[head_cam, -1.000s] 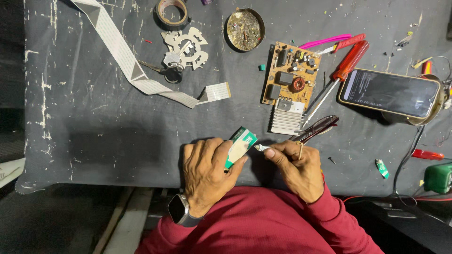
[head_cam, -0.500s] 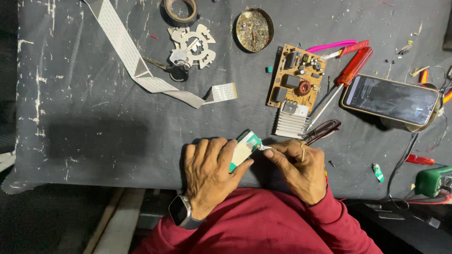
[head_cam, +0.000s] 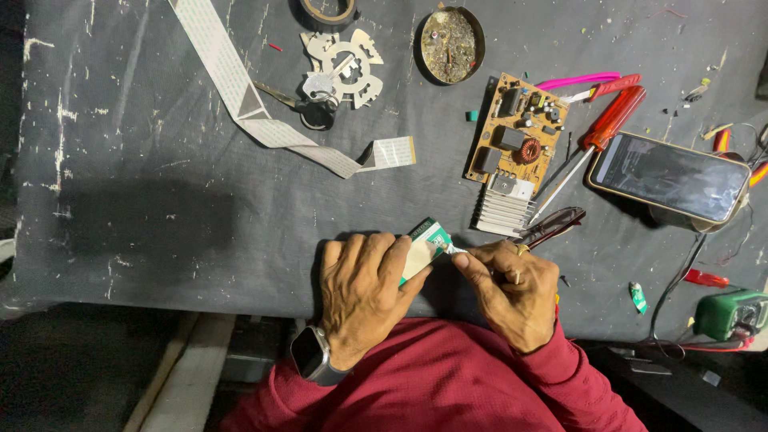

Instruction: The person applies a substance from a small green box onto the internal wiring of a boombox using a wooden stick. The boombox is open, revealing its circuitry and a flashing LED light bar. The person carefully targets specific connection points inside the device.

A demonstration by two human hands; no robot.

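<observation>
My left hand is wrapped around a small green and white tube at the near edge of the dark mat. My right hand pinches the tube's pale tip between thumb and forefinger. Both hands touch over the mat's front edge. A smartwatch sits on my left wrist, and my sleeves are red. Just beyond my right hand lie dark-handled pliers and a tan circuit board with a ribbed metal heat sink.
A red-handled screwdriver and a smartphone lie right of the board. A white ribbon cable, keys on a metal bracket, a round tin and a tape roll sit at the back. A green device with wires is at far right.
The view has shifted slightly. My hands stay together on the tube, with my right fingers still at its tip.
</observation>
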